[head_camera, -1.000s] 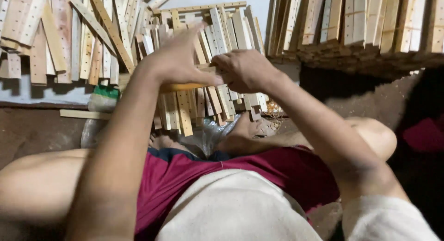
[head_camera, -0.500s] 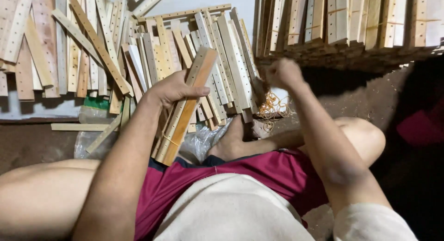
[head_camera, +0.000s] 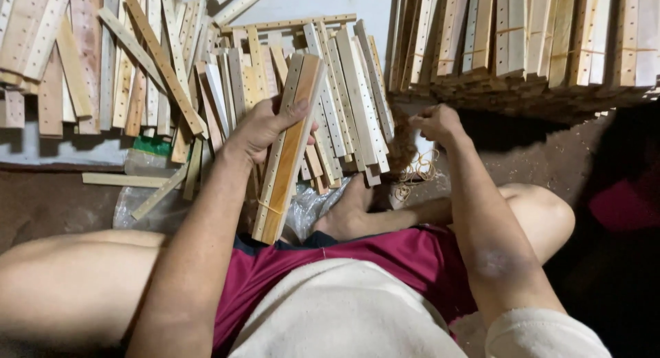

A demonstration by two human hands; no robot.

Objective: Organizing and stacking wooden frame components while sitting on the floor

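My left hand (head_camera: pixel 261 124) grips a bundle of long pale wooden slats (head_camera: pixel 283 159) with rows of small holes, tilted upright over my lap. A thin band circles its lower end. My right hand (head_camera: pixel 436 121) is off to the right, fingers bunched on top of a heap of tan rubber bands (head_camera: pixel 411 169) on the floor. Whether it holds a band is unclear. The two hands are apart.
Loose perforated slats (head_camera: pixel 350 90) lie fanned on the floor ahead and to the left (head_camera: pixel 89 62). Tied slat bundles (head_camera: pixel 536 42) are stacked at the back right. Crumpled clear plastic (head_camera: pixel 313 207) and my bare foot (head_camera: pixel 350 214) lie below the bundle. My knees flank the spot.
The bundle turned from level to nearly upright and stayed in my left hand. My right hand let go of it and moved right and down onto the rubber bands.
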